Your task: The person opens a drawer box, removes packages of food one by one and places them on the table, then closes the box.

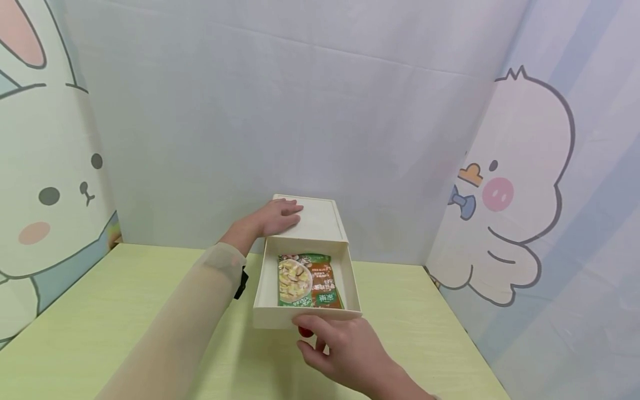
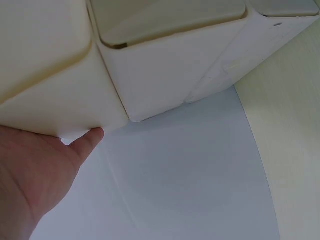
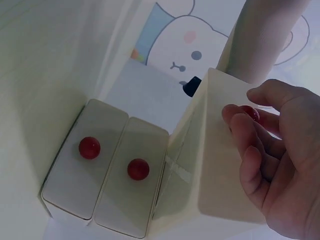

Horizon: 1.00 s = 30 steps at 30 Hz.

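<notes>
A cloth-walled tabletop booth, decorated like a children's corner, surrounds a person's left hand [image 1: 277,218] and right hand [image 1: 352,351]; whether it stands in a home, an office or a studio cannot be told. Beyond the hands, a plain, creased grey sheet [image 1: 300,111] hangs at the far edge of a pale green table [image 1: 415,322]. To their left looms a printed cartoon rabbit [image 1: 55,166]; to their right, a white cartoon bird [image 1: 530,133] in a blue bow tie [image 1: 467,206]. Between them, a cream drawer [image 1: 267,318] holding a food packet [image 1: 310,280] adds a household note.
</notes>
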Tool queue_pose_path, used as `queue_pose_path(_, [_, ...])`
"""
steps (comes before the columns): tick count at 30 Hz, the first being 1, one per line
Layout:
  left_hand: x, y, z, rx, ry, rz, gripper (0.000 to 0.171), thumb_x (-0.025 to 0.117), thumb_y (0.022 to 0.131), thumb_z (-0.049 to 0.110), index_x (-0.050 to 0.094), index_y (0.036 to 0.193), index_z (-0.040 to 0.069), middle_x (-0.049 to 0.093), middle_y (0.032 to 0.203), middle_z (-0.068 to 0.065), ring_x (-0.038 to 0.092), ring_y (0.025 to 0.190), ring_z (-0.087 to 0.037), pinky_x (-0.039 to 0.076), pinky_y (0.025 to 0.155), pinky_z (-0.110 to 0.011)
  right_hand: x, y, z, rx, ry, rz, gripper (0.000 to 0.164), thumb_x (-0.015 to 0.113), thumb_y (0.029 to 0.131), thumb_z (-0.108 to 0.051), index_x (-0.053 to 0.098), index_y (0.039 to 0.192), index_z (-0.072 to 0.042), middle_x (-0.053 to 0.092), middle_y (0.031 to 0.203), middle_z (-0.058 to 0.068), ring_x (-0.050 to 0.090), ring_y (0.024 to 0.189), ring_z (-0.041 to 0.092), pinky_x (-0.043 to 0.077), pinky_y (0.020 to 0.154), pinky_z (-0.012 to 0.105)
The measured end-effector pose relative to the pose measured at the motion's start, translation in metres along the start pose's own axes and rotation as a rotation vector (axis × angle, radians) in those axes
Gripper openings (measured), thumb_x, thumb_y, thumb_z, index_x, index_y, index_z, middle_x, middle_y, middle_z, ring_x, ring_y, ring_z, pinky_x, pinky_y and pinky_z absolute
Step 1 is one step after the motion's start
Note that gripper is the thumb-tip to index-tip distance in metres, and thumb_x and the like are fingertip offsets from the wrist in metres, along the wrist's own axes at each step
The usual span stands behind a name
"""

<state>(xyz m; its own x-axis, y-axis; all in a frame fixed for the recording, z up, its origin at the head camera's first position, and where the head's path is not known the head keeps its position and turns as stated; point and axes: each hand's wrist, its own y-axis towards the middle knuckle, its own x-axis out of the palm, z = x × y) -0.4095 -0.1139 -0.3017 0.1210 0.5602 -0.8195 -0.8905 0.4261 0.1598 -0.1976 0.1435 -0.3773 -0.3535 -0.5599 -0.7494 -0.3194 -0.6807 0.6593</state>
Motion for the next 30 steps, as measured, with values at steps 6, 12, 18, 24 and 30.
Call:
queue_pose_path(6, [0.001, 0.001, 0.001, -0.006, 0.009, 0.000, 0.060, 0.040, 0.115, 0.040, 0.042, 0.171, 0.016, 0.026, 0.183, -0.011, 0.012, 0.172, -0.040, 0.013, 0.138, -0.063, -0.027, 0.011, 0.003, -0.003, 0.029, 0.054, 0.028, 0.081, 0.098, -0.023, 0.076, 0.125, -0.022, 0.075, 0.081, -0.018, 0.058, 0.060, -0.012, 0.040, 0.059, -0.001])
queue_pose_path(12, [-0.001, 0.001, -0.001, -0.007, 0.028, -0.005, 0.061, 0.039, 0.116, 0.041, 0.041, 0.171, 0.015, 0.025, 0.183, -0.012, 0.010, 0.172, -0.040, 0.010, 0.138, -0.064, -0.048, 0.036, 0.025, 0.034, 0.062, 0.144, 0.028, 0.080, 0.098, -0.016, 0.076, 0.126, -0.018, 0.068, 0.066, -0.015, 0.050, 0.055, -0.008, 0.040, 0.053, 0.003])
queue_pose_path(18, [-0.001, 0.001, -0.002, -0.005, 0.034, -0.010, 0.060, 0.039, 0.116, 0.042, 0.042, 0.171, 0.017, 0.026, 0.183, -0.011, 0.011, 0.172, -0.040, 0.011, 0.138, -0.065, -0.044, 0.057, 0.048, 0.167, 0.062, -0.038, 0.036, 0.082, 0.096, -0.018, 0.076, 0.132, -0.015, 0.076, 0.079, -0.010, 0.063, 0.067, -0.003, 0.048, 0.058, 0.011])
queue_pose_path(24, [0.000, -0.001, -0.001, -0.006, 0.029, -0.010, 0.059, 0.040, 0.116, 0.041, 0.042, 0.171, 0.017, 0.026, 0.183, -0.011, 0.012, 0.172, -0.039, 0.012, 0.138, -0.065, -0.033, 0.070, 0.061, 0.291, 0.022, -0.417, 0.056, 0.083, 0.098, -0.042, 0.067, 0.148, -0.019, 0.075, 0.129, 0.001, 0.075, 0.107, 0.017, 0.064, 0.088, 0.037])
queue_pose_path(30, [0.000, -0.001, -0.001, -0.002, 0.029, -0.003, 0.060, 0.039, 0.116, 0.041, 0.042, 0.171, 0.017, 0.026, 0.183, -0.011, 0.012, 0.172, -0.039, 0.012, 0.138, -0.065, -0.022, 0.078, 0.069, 0.331, 0.003, -0.645, 0.082, 0.091, 0.089, -0.053, 0.060, 0.157, -0.021, 0.062, 0.150, 0.004, 0.065, 0.129, 0.021, 0.060, 0.109, 0.044])
